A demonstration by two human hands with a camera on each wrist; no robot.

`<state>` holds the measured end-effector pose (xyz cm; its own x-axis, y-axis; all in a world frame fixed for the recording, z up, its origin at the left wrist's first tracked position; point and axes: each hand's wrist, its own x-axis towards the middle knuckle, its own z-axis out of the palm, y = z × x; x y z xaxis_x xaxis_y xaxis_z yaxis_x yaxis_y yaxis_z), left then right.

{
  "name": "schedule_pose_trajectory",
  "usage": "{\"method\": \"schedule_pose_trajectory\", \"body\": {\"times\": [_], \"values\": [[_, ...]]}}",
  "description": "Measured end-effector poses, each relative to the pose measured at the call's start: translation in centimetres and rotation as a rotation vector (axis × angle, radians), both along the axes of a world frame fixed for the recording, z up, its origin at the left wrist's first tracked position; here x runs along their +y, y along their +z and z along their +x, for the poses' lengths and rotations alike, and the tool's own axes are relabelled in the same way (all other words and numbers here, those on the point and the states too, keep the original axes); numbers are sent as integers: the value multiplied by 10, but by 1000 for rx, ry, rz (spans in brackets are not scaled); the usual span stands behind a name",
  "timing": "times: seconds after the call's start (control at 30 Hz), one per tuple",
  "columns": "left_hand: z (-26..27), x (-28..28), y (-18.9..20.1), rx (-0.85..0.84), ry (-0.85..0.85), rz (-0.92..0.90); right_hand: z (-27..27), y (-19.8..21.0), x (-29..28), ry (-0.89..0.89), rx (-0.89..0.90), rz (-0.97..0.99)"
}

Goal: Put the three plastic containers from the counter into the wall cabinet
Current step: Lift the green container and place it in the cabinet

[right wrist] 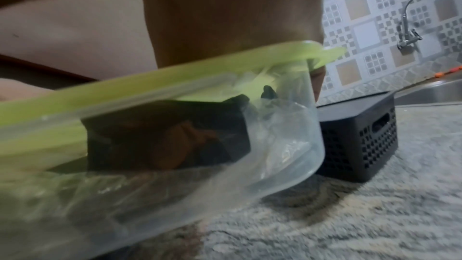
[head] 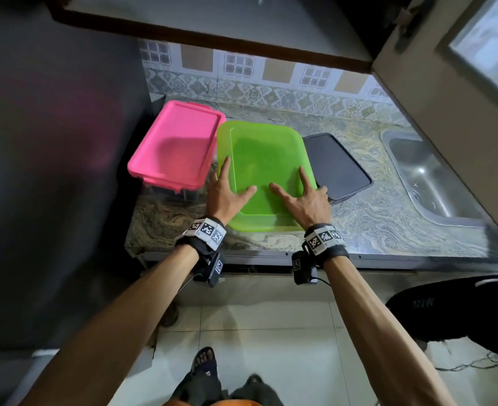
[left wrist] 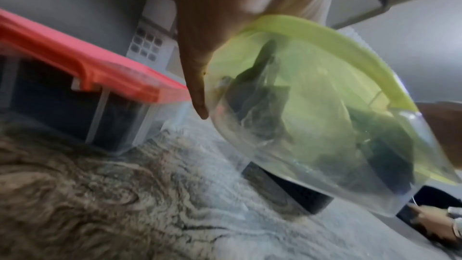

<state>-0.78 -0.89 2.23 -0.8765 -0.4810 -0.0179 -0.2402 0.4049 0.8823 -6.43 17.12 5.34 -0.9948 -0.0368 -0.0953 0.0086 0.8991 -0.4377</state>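
A clear container with a green lid is in the middle, raised off the counter and tilted; in the left wrist view the green-lidded container hangs above the stone. My left hand grips its left side and my right hand its right side, thumbs on the lid. A pink-lidded clear container stands to its left. A black perforated container with a black lid sits to its right, also seen as the black container. The wall cabinet is overhead.
The cabinet door stands open on the right, above a steel sink. A faucet rises by the tiled wall. The marbled counter runs to a dark wall on the left. Another person's dark clothing is at the lower right.
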Motion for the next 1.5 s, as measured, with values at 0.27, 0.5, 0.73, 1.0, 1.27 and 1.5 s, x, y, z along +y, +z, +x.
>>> {"method": "schedule_pose_trajectory", "body": {"times": [0.27, 0.5, 0.73, 1.0, 1.27, 1.5], "values": [[57, -2, 64, 69, 62, -78, 49, 60, 3, 77, 94, -79], [132, 20, 92, 179, 115, -105, 117, 94, 27, 152, 174, -105], [188, 40, 136, 319, 154, -120, 162, 138, 46, 197, 249, -149], [180, 35, 204, 367, 180, -165, 153, 194, 38, 203, 364, -245], [108, -1, 260, 368, 119, -82, 98, 245, 10, 159, 400, -267], [30, -46, 296, 356, 76, -98, 32, 271, -25, 113, 438, -275]]}}
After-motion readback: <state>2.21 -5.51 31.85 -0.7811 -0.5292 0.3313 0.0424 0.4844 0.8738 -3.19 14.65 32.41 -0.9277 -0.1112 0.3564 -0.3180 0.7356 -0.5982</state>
